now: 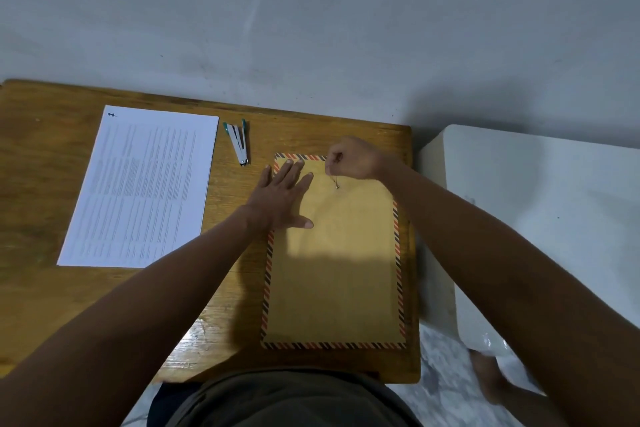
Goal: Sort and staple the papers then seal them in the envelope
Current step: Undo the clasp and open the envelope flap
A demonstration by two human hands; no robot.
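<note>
On the right half of the wooden counter (41, 156) lies the brown envelope (336, 263) with its striped airmail border, flat and lengthwise toward the person. Near its far end sits a small round clasp (337, 187), and a thin string runs from it up into the right hand (349, 158), whose curled fingers pinch that string. The left hand (280, 198) lies flat with straight fingers on the envelope's far left corner, pinning it down. By my reading, the step in hand is working the string closure. The printed papers (142, 187) lie well apart on the counter's left, with the stapler (238, 142) between them and the envelope. The next move calls for a taut string guided round the clasp while the left hand holds the envelope steady.
</note>
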